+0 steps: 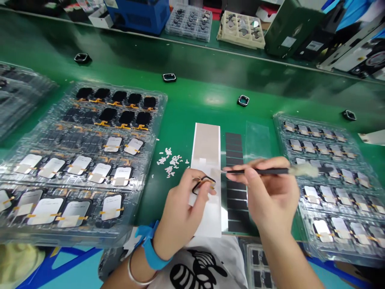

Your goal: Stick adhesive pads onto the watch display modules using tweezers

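My left hand (183, 210) pinches a small watch screen (205, 179) by its edges, between thumb and fingers. Its rounded black rim shows, while much of its face is hidden by the fingers. My right hand (272, 196) grips dark tweezers (267, 171) with a pale wrapping near the rear end. The tweezer tips point left, a little right of the screen and apart from it. Beneath both hands lies a long white backing sheet (207, 138) with pale greyish pieces on it. Beside it is a strip of black rectangles (234, 144), partly under my right hand.
A clear tray of watch screens (150, 140) stands at left, another tray (281, 120) at right. White scraps (173, 160) litter the green mat (180, 108). Several small watch frames (169, 77) line the back. A shelf above holds a blue box (140, 16) and parts trays (189, 22).
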The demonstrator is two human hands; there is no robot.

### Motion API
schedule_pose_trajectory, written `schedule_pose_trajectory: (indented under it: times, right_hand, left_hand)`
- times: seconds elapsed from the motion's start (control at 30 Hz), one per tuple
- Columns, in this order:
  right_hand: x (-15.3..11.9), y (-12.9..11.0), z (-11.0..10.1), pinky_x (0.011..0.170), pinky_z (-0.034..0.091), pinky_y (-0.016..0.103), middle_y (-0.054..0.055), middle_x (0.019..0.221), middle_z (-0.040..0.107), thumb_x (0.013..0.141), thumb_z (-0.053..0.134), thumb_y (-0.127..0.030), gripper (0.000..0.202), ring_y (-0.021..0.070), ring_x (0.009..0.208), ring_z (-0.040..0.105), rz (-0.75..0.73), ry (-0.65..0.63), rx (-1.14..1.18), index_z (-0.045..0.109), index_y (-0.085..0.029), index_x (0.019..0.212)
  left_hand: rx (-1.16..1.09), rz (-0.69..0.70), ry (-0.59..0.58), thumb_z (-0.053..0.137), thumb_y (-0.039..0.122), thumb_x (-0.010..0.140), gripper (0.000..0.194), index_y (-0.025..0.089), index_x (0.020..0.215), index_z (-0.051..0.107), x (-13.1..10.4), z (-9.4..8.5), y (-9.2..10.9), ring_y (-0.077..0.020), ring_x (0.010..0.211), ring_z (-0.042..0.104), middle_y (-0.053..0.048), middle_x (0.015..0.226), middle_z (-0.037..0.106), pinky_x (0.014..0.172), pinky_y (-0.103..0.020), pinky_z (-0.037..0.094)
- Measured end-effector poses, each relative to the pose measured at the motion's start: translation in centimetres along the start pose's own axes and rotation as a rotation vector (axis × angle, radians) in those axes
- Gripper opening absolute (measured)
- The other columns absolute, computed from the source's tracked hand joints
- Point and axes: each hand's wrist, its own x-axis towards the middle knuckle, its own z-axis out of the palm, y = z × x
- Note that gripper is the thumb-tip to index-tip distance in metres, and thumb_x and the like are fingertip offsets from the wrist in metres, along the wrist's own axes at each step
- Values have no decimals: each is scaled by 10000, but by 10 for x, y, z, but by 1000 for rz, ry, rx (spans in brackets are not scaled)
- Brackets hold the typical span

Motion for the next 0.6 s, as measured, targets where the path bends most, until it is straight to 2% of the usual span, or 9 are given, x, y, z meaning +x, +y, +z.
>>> schedule_pose_trajectory:
  times: [0.1,0.17,0.23,0.37,0.6]
  right_hand:
    - [-16,1,1,684,673,305,-16,834,644,941,617,-171,130,180,817,765,-43,68,68,527,-264,951]
    - [-23,5,5,668,672,296,-9,834,645,947,600,-152,142,181,822,764,-55,75,95,530,-274,966]
    - [-28,10,10,658,672,294,2,835,649,946,600,-148,154,190,836,766,-63,72,100,530,-283,974]
    - [-31,16,14,634,671,306,11,825,645,952,597,-185,143,208,843,769,-78,71,39,500,-289,968]
    - [-31,20,14,609,660,288,4,823,635,950,602,-185,146,195,853,761,-87,95,22,491,-278,965]
  left_hand:
    - [-302,-117,32,439,364,1052,115,253,1082,444,0,0,3,-103,540,532,27,751,647,525,-208,434]
    - [-417,-128,27,415,364,1061,114,252,1074,435,0,2,4,-86,497,440,44,715,612,510,-198,392]
    - [-488,-119,20,402,371,1063,132,250,1097,441,0,5,4,-97,532,433,38,716,594,526,-207,381]
    - [-545,-75,-17,398,422,1054,195,245,1112,457,1,8,1,-120,587,439,21,741,578,541,-232,369]
    - [-513,-30,-21,388,349,1073,111,269,1110,454,0,10,-1,-106,597,430,38,748,566,543,-220,358]
